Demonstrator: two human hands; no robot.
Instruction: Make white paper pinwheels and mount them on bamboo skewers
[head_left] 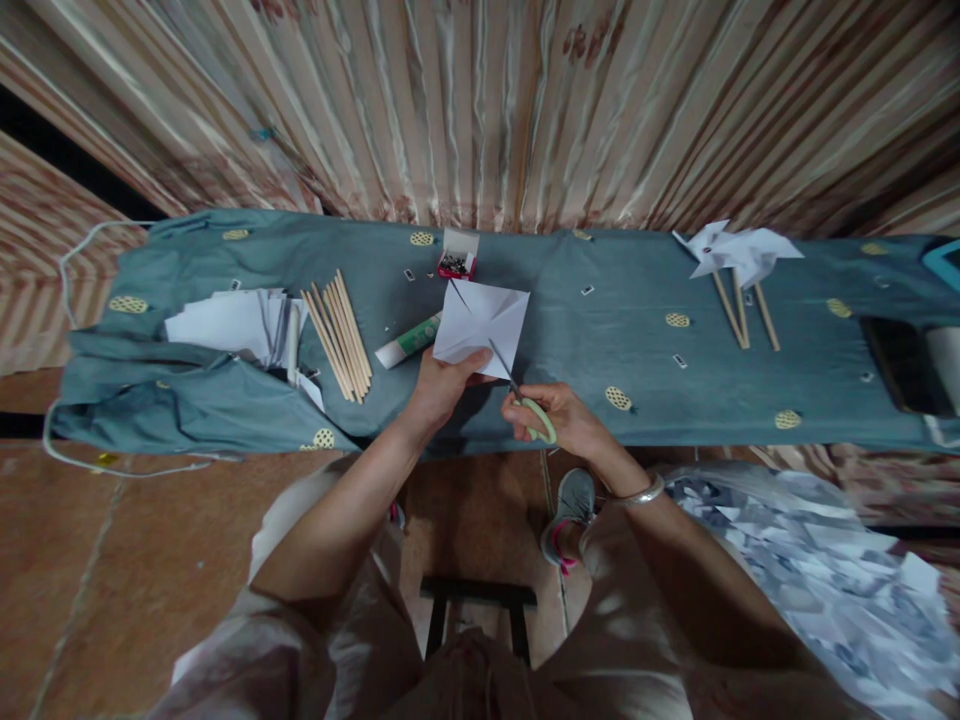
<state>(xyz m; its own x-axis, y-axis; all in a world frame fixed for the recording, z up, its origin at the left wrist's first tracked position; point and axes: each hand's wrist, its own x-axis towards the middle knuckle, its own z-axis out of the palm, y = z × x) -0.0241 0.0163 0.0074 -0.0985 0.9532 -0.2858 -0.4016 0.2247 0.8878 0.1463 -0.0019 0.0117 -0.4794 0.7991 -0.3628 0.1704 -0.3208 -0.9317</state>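
Teal cloth (570,330): paper (487,312) pinched in left hand (448,378), far-left corner apparently slit; right hand (553,412) closed round scissors (544,418), blades at near-right corner. Right of grip: assembled pinwheels (759,254). Left: bare sticks (339,338), stacked sheets (225,325).

Patterned teal tablecloth (637,350) — paper sheets (232,325), sticks (339,340), tube (409,342), pinwheels (756,252).

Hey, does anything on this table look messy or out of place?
Slightly: the teal cloth is rumpled into folds at the left end, nearby the white paper stack, whereas its right side lies flatter.
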